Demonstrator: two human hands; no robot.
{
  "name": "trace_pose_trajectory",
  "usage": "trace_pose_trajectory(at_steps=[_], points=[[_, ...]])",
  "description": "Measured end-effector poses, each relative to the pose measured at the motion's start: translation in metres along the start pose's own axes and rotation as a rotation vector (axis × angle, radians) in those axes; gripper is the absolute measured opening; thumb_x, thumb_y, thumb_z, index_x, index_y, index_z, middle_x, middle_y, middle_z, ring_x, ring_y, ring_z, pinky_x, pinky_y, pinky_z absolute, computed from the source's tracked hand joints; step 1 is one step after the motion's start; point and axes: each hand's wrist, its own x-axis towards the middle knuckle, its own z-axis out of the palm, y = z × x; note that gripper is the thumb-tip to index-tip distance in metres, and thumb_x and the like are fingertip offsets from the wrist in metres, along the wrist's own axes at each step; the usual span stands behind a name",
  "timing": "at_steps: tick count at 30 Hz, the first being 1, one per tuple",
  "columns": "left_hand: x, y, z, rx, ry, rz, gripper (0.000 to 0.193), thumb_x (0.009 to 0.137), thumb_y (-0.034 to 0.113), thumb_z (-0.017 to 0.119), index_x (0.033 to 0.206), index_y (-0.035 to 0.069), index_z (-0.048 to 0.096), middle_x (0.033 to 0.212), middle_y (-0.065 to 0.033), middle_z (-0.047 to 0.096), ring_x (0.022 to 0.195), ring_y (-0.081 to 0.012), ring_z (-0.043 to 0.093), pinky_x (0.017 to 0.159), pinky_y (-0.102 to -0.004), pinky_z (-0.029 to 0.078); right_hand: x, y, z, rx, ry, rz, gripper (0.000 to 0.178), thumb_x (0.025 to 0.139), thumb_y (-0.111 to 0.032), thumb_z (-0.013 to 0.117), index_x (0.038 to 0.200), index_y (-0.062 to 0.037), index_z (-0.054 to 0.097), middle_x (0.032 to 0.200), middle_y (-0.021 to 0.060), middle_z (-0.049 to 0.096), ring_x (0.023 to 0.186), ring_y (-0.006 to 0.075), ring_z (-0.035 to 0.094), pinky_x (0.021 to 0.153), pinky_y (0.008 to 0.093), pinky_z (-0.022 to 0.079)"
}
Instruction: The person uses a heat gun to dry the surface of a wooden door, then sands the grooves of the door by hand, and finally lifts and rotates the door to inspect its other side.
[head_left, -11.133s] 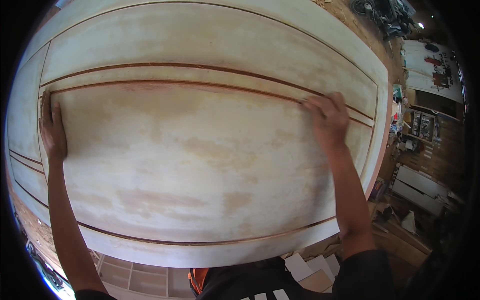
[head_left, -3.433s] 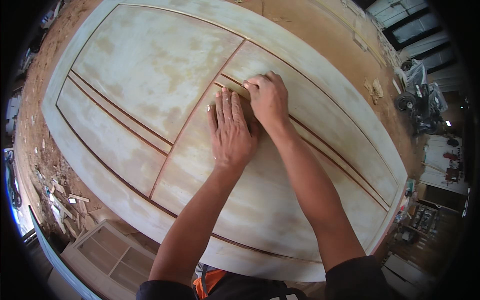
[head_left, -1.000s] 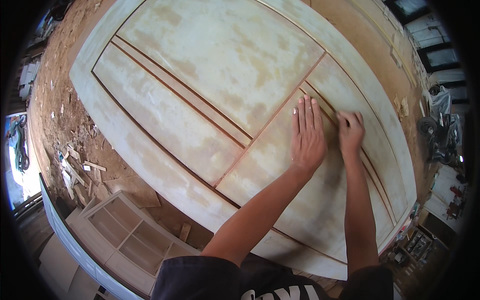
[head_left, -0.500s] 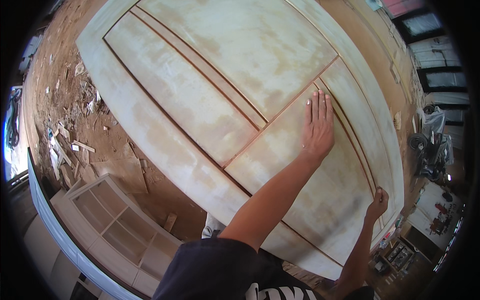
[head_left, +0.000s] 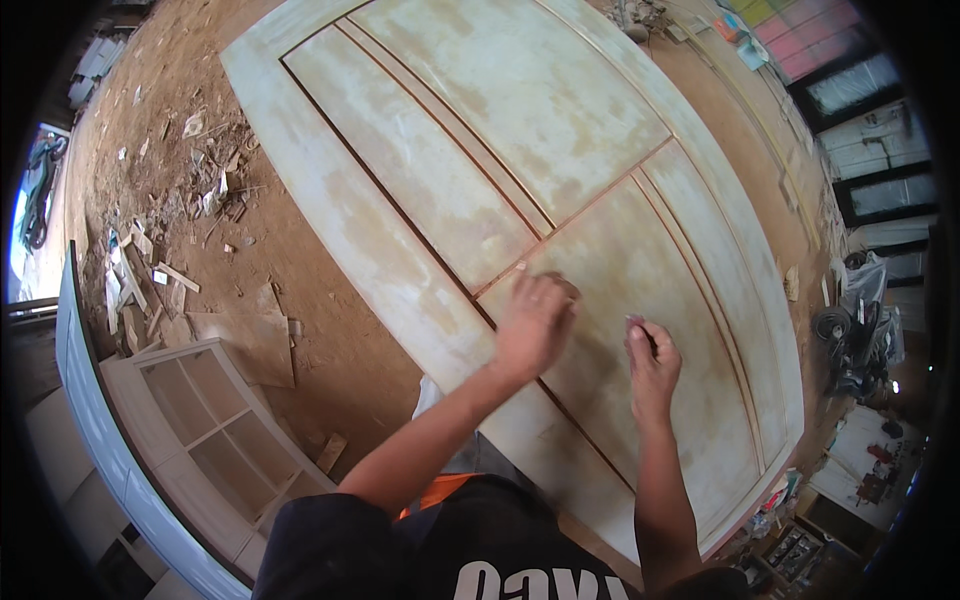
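Note:
A large door panel [head_left: 600,230], whitish with tan patches and cut by brown grooves, lies across the middle of the view. Over its near part, beside the crossing groove, is my left hand [head_left: 537,325]. Its fingers are loosely bent and a little blurred, with one fingertip toward the groove; nothing shows in them. To the right, my right hand [head_left: 655,375] is raised over the panel, thumb and fingers pinching a small purplish-grey folded piece [head_left: 634,322] that looks like sandpaper. Most of that piece is hidden by the fingers.
At lower left stands a cabinet frame [head_left: 215,430] with glazed doors, beside a long pale-blue curved edge [head_left: 110,440]. Wood scraps [head_left: 130,280] and litter lie on the brown dirt floor at left. Dark-framed panels [head_left: 850,95] and a wheeled machine [head_left: 850,320] are at right.
My left hand has lifted from lying flat and moved left and nearer, its fingers now bent. My right hand has come left and away from the panel's right-hand grooves. The view has shifted slightly.

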Motion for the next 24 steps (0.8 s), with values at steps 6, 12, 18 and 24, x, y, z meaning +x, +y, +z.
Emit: trace_pose_trajectory(at_steps=[6, 12, 18, 24], points=[[0.047, -0.068, -0.11, 0.37, 0.177, -0.045, 0.035, 0.084, 0.006, 0.071, 0.117, 0.009, 0.058, 0.128, -0.0139, 0.058, 0.133, -0.0375, 0.046, 0.116, -0.0577, 0.027, 0.02, -0.045, 0.088, -0.145, 0.019, -0.41, 0.012, 0.089, -0.008, 0.071, 0.099, -0.002, 0.071, 0.092, 0.0095, 0.067, 0.086, 0.0213, 0.064, 0.075, 0.0335, 0.052], [0.156, -0.196, -0.233, 0.775, 0.242, -0.121, 0.04, 0.094, 0.025, 0.064, 0.128, 0.007, 0.055, 0.143, -0.0181, 0.049, 0.142, -0.0377, 0.037, 0.118, -0.0589, 0.025, 0.087, -0.047, 0.172, -0.434, 0.133, -0.686, 0.01, 0.086, -0.008, 0.073, 0.094, -0.004, 0.068, 0.091, 0.0117, 0.063, 0.086, 0.0302, 0.059, 0.073, 0.0416, 0.049], [0.309, -0.331, -0.336, 1.019, 0.326, -0.17, 0.06, 0.1, 0.049, 0.049, 0.142, 0.007, 0.048, 0.155, -0.017, 0.039, 0.148, -0.035, 0.029, 0.119, -0.0583, 0.021, 0.111, -0.055, 0.201, -0.554, 0.094, -0.624, 0.011, 0.084, -0.006, 0.075, 0.092, -0.0044, 0.068, 0.091, 0.0107, 0.06, 0.085, 0.0285, 0.058, 0.071, 0.0394, 0.048], [0.39, -0.401, -0.343, 1.046, 0.324, -0.34, 0.076, 0.099, 0.06, 0.038, 0.155, 0.009, 0.032, 0.164, -0.0148, 0.025, 0.153, -0.0309, 0.017, 0.122, -0.0561, 0.01, 0.112, -0.065, 0.226, -0.563, 0.147, -0.508, 0.014, 0.081, 0.0, 0.076, 0.092, -0.0055, 0.068, 0.089, 0.0099, 0.059, 0.082, 0.027, 0.057, 0.066, 0.038, 0.047]])
